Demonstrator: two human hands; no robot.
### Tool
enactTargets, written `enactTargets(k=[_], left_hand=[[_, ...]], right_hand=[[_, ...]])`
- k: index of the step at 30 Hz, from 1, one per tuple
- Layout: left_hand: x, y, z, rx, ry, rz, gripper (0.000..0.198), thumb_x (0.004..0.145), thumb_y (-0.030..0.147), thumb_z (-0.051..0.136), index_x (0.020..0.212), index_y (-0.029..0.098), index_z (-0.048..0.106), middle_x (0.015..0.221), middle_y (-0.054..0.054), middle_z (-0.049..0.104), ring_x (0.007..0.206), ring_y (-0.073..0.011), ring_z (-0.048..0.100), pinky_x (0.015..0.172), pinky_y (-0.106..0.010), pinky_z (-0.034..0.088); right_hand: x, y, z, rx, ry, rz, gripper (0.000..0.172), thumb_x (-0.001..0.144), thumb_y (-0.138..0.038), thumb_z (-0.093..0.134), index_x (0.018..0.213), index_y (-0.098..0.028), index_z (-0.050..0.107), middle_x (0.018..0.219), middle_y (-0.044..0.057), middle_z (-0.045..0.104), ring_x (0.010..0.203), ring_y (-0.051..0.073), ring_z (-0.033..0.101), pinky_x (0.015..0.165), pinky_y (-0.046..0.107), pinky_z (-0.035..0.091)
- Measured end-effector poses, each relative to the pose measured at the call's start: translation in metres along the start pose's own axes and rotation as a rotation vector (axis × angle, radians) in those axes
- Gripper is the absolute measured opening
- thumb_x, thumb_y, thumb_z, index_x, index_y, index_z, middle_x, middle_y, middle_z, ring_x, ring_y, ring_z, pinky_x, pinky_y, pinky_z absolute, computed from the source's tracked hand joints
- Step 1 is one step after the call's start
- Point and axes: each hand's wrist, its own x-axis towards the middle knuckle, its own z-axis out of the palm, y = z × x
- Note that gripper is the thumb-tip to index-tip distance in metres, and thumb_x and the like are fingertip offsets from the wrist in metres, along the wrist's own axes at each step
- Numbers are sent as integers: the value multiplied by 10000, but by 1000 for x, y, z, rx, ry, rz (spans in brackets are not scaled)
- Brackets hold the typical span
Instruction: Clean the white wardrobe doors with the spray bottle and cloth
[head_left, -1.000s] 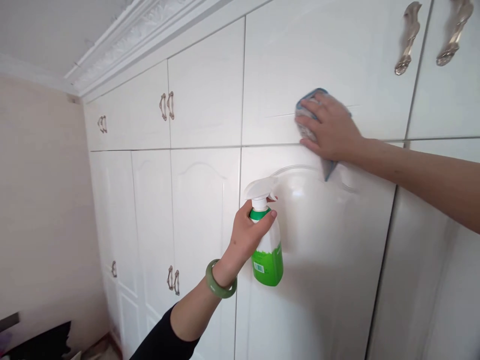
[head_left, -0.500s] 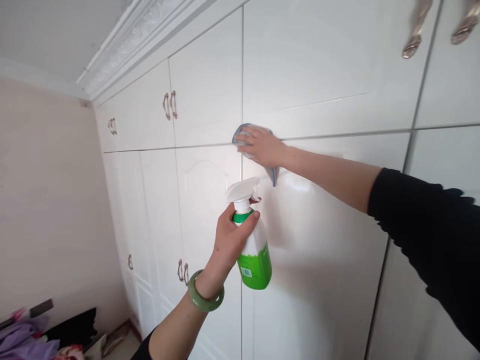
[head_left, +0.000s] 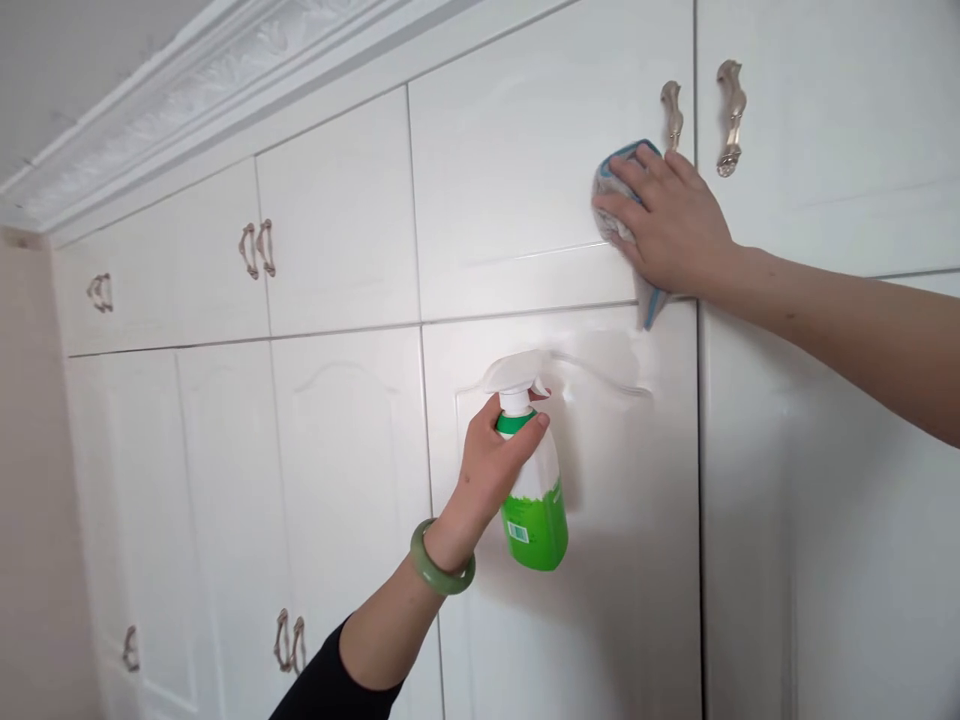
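Note:
My left hand (head_left: 499, 445) is wrapped round the neck of a green and white spray bottle (head_left: 536, 520), which hangs upright in front of a lower cabinet door. A white trigger head (head_left: 516, 375) tops the bottle, pointing right. Up and to the right, my right hand (head_left: 671, 215) presses a grey cleaning cloth (head_left: 613, 190) with blue edging flat on an upper white cabinet door (head_left: 510, 170). One corner of the cloth dangles below the palm. Just above the fingers is a metal door handle (head_left: 673, 115), its lower end hidden by the hand.
White wardrobe doors fill most of the view. Another ornate handle (head_left: 729, 118) projects at the upper right, and paired handles (head_left: 257, 248) sit farther left. Carved crown moulding (head_left: 225, 90) runs along the top. A beige wall (head_left: 37, 480) stands at the left.
My right hand has slid the cloth rightward and up across the upper door, close to its handle. The view has turned right. My left hand still holds the spray bottle.

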Motion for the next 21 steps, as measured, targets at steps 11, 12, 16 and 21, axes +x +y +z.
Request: enactTargets(k=[11, 12, 16, 21], left_hand=[[3, -4, 35, -89, -107, -35, 399, 902, 424, 776, 1248, 227, 809, 1044, -78, 786, 885, -231, 640, 825, -365, 499], [2, -6, 36, -92, -102, -36, 396, 901, 422, 780, 1244, 226, 812, 1075, -83, 792, 898, -232, 643, 834, -366, 498], [2, -8, 38, -108, -90, -32, 379, 900, 414, 795, 1229, 227, 814, 1162, -94, 807, 989, -254, 669, 882, -373, 499], [0, 0, 38, -95, -95, -22, 368, 910, 411, 784, 1230, 232, 812, 1160, -90, 806, 1008, -257, 666, 888, -375, 492]], right_hand=[[111, 23, -2, -306, -73, 222, 896, 1065, -637, 179, 1766, -117, 379, 1845, 102, 278, 1706, 380, 263, 1408, 623, 200], [101, 15, -4, -300, -82, 219, 859, 1067, -610, 191, 1765, -152, 392, 1838, 104, 294, 1690, 386, 288, 1398, 631, 225], [31, -26, -21, -264, -206, 105, 717, 1092, -404, 324, 1733, -105, 440, 1827, 175, 285, 1608, 414, 376, 1338, 651, 316], [-36, -36, -68, -280, -410, 46, 645, 962, -213, 534, 1599, -246, 626, 1520, 139, 642, 1145, 336, 703, 949, 470, 592]])
